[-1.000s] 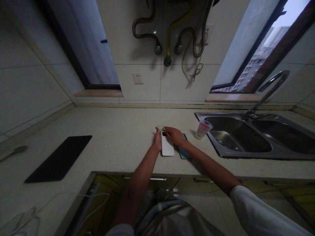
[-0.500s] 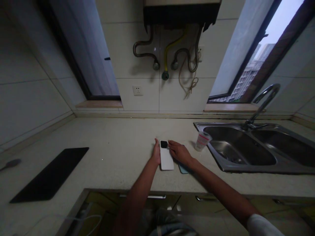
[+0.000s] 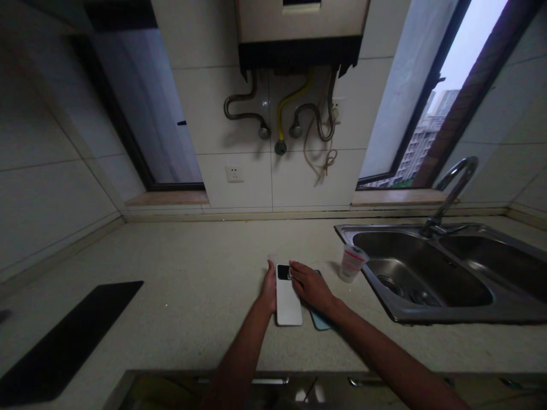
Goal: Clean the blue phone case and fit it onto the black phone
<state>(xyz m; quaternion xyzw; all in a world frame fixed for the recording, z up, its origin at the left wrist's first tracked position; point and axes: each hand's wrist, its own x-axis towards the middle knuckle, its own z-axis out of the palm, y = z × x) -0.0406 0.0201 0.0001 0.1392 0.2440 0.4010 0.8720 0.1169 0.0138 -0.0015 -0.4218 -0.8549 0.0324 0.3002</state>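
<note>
A white smartphone (image 3: 288, 303) lies on its face on the pale stone counter (image 3: 192, 250), its black camera block (image 3: 283, 272) at the far end. My left hand (image 3: 269, 287) holds its left edge, with the fingers pointing away from me. My right hand (image 3: 311, 286) lies across the top right corner, fingertips at the camera block. Partly under that hand and the phone's right edge is a flat teal phone or case (image 3: 320, 319). Its far end shows beyond my fingers, and much of it is hidden.
A stainless double sink (image 3: 427, 307) with a curved faucet (image 3: 453, 188) lies to the right. A translucent cup (image 3: 352, 263) stands at its left rim. A black mat (image 3: 68, 336) lies on the counter at left. Gas pipes (image 3: 277, 114) and a wall socket (image 3: 234, 173) are on the back wall.
The view has tilted, so the counter sits lower in the frame and the cabinet front shows less. My hands remain on the white phone, and more of the teal item shows.
</note>
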